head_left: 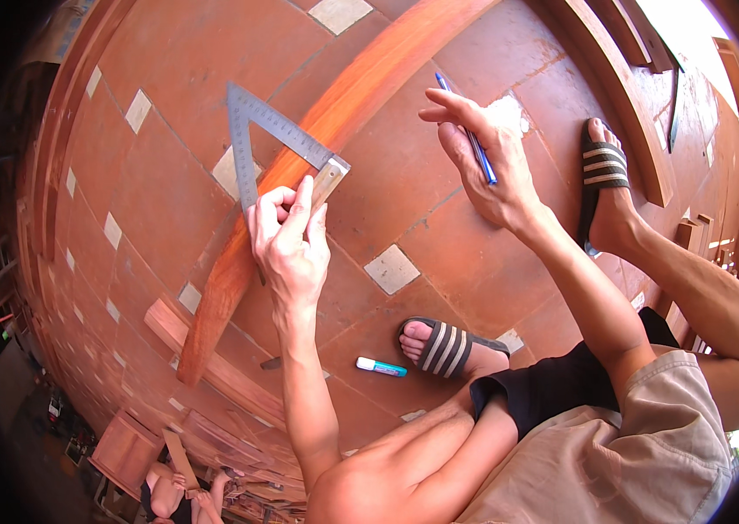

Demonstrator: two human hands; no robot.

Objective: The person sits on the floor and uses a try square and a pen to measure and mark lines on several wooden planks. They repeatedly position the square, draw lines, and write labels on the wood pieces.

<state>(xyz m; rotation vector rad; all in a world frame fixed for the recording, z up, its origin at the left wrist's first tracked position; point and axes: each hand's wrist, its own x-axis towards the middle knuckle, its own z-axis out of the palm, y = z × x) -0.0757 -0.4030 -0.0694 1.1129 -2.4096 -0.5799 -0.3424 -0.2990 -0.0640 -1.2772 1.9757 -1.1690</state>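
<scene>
My left hand [289, 237] grips a metal triangular try square [280, 129] by its stock, with thumb and fingers closed round it. The square's graduated blade lies across a long, curved reddish wooden piece [368, 77], with its stock along the near side. That piece runs diagonally over the floor, from the top middle to the lower left, and my left hand covers part of it. To the right, my right hand [502, 175] is raised above the tiles, apart from the wood. A blue pen [480, 157] is held in it, tilted up and to the left.
A white and teal tube [381, 367] lies by my sandalled foot [444, 348]. Long timbers line the right [618, 100] and the left [55, 157]. A flat board [169, 327] lies under the curved piece's lower end. Another person [179, 498] sits at lower left.
</scene>
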